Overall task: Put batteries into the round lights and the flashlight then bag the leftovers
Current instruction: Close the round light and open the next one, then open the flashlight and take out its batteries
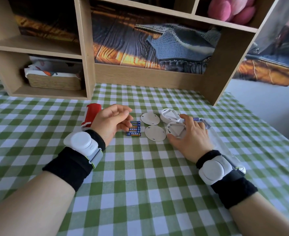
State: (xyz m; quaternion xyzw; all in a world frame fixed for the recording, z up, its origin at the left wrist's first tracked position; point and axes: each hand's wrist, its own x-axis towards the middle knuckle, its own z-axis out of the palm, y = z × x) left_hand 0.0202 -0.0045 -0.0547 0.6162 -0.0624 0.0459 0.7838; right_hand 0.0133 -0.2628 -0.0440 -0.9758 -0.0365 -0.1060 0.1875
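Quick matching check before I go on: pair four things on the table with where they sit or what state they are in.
Things:
1. red flashlight
2. blue batteries
3. nearer round light
4. two loose white covers

States:
A. lying flat between the batteries and the lights
B. under the right hand, open side up
C. partly hidden behind the left hand
D. stacked in a row by the left fingertips

Pairs: 1-C, 2-D, 3-B, 4-A
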